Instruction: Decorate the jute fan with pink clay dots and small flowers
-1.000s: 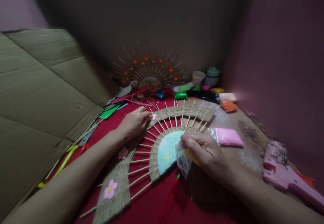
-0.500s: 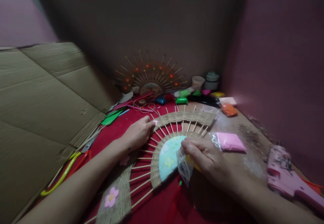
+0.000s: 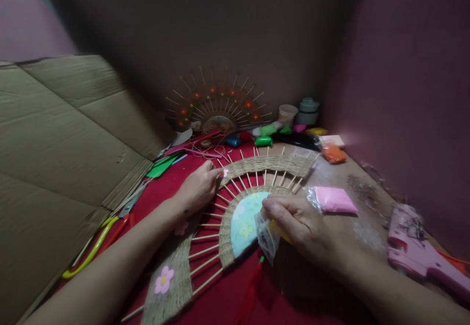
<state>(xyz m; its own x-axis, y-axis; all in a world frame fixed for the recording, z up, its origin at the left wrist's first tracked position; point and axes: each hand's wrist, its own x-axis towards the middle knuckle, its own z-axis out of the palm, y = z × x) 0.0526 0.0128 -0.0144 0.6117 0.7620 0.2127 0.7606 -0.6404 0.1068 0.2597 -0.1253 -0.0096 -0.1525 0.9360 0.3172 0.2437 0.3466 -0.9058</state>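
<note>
Dimly lit: red cloth (image 3: 235, 300), cardboard (image 3: 62, 139), pink walls (image 3: 411, 70).

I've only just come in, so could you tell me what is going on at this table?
A person is decorating a woven fan of twine and sticks lying on a red cloth. The left hand presses a small pink flower onto the outer band. The right hand holds a little plastic bag over the fan's blue centre. A pink glue gun lies at the right.

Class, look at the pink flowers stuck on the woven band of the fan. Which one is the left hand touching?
The small pink flower at the left hand's fingertips, high on the woven band. The larger pink flower lies far down the band, untouched.
</note>
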